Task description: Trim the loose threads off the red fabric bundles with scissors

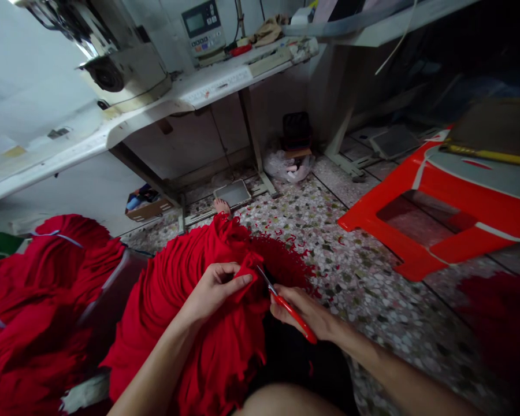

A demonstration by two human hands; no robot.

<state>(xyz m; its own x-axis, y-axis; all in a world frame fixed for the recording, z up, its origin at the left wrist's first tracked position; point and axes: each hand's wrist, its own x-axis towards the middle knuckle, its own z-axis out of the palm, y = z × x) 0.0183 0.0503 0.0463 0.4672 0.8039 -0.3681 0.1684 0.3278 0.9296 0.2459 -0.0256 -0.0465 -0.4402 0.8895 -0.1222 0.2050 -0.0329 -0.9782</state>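
Observation:
A big heap of red fabric point(169, 277) lies over my lap in many folded layers. My left hand point(216, 286) pinches an edge of it between thumb and fingers. Red-handled scissors point(292, 315) are gripped in my right hand point(301, 309), their blades pointing up and left at the fabric edge beside my left fingertips. Whether the blades touch the cloth I cannot make out. Red scraps and threads point(281, 260) are scattered on the floor just past the heap.
Bundles of red fabric point(69, 260) tied with pale strips lie at left. A sewing machine point(130, 69) and control panel point(203, 32) stand on a white table point(156, 107). A red plastic stool point(433, 214) is at right. Underneath are a pedal point(233, 192), a cardboard box point(147, 208) and a plastic bag point(288, 167).

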